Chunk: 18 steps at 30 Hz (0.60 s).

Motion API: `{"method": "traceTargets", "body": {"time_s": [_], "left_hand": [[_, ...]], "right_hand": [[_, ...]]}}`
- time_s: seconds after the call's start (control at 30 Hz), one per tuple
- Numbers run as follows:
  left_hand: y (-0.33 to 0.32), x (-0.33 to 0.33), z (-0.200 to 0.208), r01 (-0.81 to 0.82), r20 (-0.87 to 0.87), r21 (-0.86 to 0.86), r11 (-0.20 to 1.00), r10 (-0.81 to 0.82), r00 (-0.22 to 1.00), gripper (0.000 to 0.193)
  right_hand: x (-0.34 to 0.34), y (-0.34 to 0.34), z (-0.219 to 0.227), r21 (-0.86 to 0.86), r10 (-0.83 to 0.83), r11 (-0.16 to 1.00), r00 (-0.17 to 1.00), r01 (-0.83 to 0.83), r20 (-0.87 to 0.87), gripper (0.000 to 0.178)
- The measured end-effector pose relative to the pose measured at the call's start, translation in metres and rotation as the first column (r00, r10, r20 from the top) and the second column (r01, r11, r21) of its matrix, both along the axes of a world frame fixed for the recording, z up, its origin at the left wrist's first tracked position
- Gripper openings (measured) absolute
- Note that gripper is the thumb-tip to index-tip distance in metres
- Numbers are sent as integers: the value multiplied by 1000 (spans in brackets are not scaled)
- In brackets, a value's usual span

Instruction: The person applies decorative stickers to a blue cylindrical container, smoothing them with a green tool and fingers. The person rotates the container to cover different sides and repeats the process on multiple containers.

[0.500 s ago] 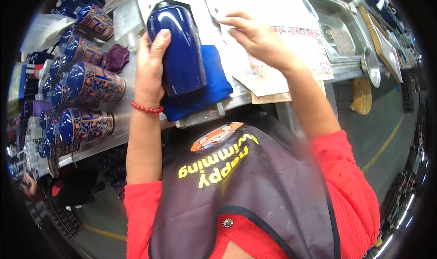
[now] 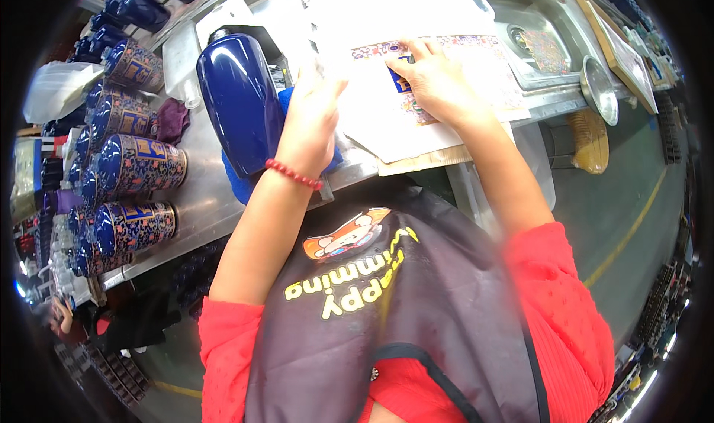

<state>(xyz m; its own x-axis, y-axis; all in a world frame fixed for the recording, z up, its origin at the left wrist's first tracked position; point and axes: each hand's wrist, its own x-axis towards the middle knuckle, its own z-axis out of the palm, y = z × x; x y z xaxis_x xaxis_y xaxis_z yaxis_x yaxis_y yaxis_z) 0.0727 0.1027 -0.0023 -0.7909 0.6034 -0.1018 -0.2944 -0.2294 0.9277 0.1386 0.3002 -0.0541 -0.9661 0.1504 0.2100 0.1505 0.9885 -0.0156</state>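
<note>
A glossy dark blue bottle [image 2: 236, 99] lies with its neck away from me, resting on a blue cloth [image 2: 236, 181]. My left hand [image 2: 309, 118] is just right of the bottle, no longer around it. Its thumb stands apart from the fingers, whose tips fade into the glare of the white surface. My right hand [image 2: 439, 85] lies over a floral-patterned decal sheet [image 2: 472, 59] with a blue and gold panel. The fingers are spread and touch the sheet, and the palm covers part of the pattern.
Several decorated blue bottles [image 2: 141, 163] stand on the left of the metal bench, beside a purple cloth [image 2: 172, 120]. A steel sink [image 2: 547, 88] sits at the right, with a metal bowl [image 2: 599, 88] at its edge. Flat brown board [image 2: 424, 160] juts out at the bench front.
My left hand has let go of the blue bottle and moved right. The bottle now lies further left. My right hand has come down from above the white surface onto the decal sheet.
</note>
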Motion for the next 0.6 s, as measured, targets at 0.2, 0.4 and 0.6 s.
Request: {"method": "traceTargets", "body": {"time_s": [0.2,0.4,0.6], "left_hand": [[38,-14,-14,-154,-68,-208,966,142,987,52],[43,-21,-11,-242,35,-202,949,254,967,34],[44,-27,-22,-282,-39,-293,914,284,958,49]], "right_hand": [[-6,1,4,24,57,998,998,-57,-2,46],[-15,-2,2,18,148,989,989,-147,-18,45],[-28,-3,-2,-11,270,963,962,-271,-49,49]]}}
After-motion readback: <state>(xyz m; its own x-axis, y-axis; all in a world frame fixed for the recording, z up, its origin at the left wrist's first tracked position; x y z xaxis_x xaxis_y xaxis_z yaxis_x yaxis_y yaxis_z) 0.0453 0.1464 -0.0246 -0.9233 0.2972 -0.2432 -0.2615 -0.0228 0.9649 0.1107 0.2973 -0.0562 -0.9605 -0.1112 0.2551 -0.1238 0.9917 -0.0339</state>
